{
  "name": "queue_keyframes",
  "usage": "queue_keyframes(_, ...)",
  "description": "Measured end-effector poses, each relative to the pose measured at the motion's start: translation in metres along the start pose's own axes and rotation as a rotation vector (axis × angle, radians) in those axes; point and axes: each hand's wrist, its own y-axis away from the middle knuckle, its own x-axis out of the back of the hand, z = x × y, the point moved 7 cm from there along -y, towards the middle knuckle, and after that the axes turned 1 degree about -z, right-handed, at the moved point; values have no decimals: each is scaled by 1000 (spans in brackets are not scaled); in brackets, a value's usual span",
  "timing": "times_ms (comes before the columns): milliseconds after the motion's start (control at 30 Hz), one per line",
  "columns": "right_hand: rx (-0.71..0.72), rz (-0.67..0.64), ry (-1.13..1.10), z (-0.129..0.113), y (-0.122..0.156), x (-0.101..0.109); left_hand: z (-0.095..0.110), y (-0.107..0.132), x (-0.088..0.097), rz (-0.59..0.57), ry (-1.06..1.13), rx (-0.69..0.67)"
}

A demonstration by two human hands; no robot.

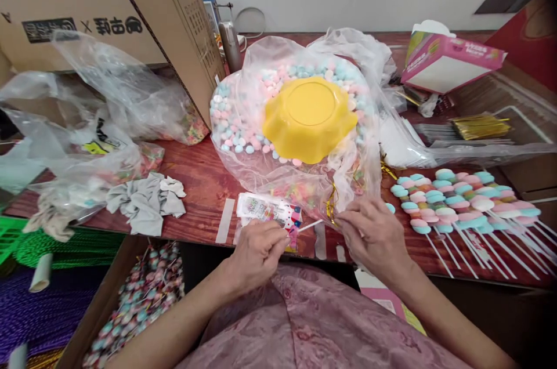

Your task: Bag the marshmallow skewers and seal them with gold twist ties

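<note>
Printed pouches (265, 209) lie flat near the front edge of the tabletop (191, 172), just in front of a large clear bag (243, 169) filled with pastel sweets (237, 125). At their near corner is the left hand (260, 246), its fingers curled in with the thumb close to the bent forefinger; whether they pinch a pouch cannot be told from this angle. A thin white stick (311, 225) slants up to the right from beside them. Opposite, the right hand (373, 231) has its fingers bent and drawn near one another next to some gold ties (331, 206), though I cannot tell whether they grip one. On the clear bag, a yellow bowl (310, 103) with a wavy rim sits upside down. Right of the hands, skewered sweets (456, 201) lie in a bunch, their sticks pointing toward the front edge. Toward the left are a crumpled grey cloth (145, 203) and, behind it, a big cardboard box (100, 15).
</note>
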Motion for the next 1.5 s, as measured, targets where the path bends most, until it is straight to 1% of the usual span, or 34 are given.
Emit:
queue_keyframes(67,-30,28,207,10,3,0,-13,-8,-8,-22,378,218)
queue_keyframes(133,-38,16,305,11,5,-11,-22,-14,-20,-4,724,443)
queue_keyframes(167,-44,11,323,12,5,-17,-25,-16,-25,13,854,532)
queue_keyframes(200,-56,11,328,13,3,-22,-26,-17,-30,29,948,594)
queue_keyframes(233,-71,13,322,15,2,-26,-27,-19,-33,42,1005,626)
queue_keyframes(300,-100,15,268,24,-4,-29,-27,-19,-34,63,1046,635)
queue_keyframes(333,-110,18,204,31,-8,-28,-28,-18,-33,73,1048,635)
queue_keyframes(367,-120,26,110,39,-11,-25,-29,-17,-32,88,1047,637)
queue_keyframes(433,-167,60,-155,59,-19,-14,-32,-12,-30,119,1053,658)
queue_keyframes(500,-257,113,-395,81,-27,-3,-33,-11,-29,117,1062,680)
queue_keyframes(567,-361,163,-470,97,-33,6,-30,-15,-30,89,1077,690)
queue_keyframes(633,-408,169,-443,101,-39,10,-27,-23,-30,68,1072,686)
queue_keyframes(700,-387,149,-448,95,-44,11,-26,-32,-28,80,1035,665)
queue_keyframes(767,-338,148,-490,83,-48,12,-27,-41,-26,92,978,634)
queue_keyframes(833,-292,183,-500,67,-50,15,-28,-48,-26,84,928,594)
queue_keyframes(900,-209,192,-480,45,-52,13,-29,-54,-27,68,872,532)
queue_keyframes(1000,-6,108,-455,4,-53,-6,-28,-59,-23,91,809,433)
queue_keyframes(1033,33,86,-460,-6,-53,-15,-29,-59,-21,108,800,413)
queue_keyframes(1067,35,78,-481,-11,-51,-23,-29,-58,-19,119,796,401)
queue_keyframes(1200,-83,39,-592,-6,-48,-54,-33,-47,-14,95,790,417)
queue_keyframes(1267,-96,14,-588,-6,-47,-60,-35,-41,-11,99,774,413)
queue_keyframes(1333,-77,-4,-549,-10,-48,-60,-36,-36,-9,118,765,398)
queue_keyframes(1433,-38,-15,-485,-20,-46,-53,-39,-32,-8,132,758,388)
queue_keyframes(1500,-68,29,-462,-22,-43,-46,-38,-32,-7,149,741,366)
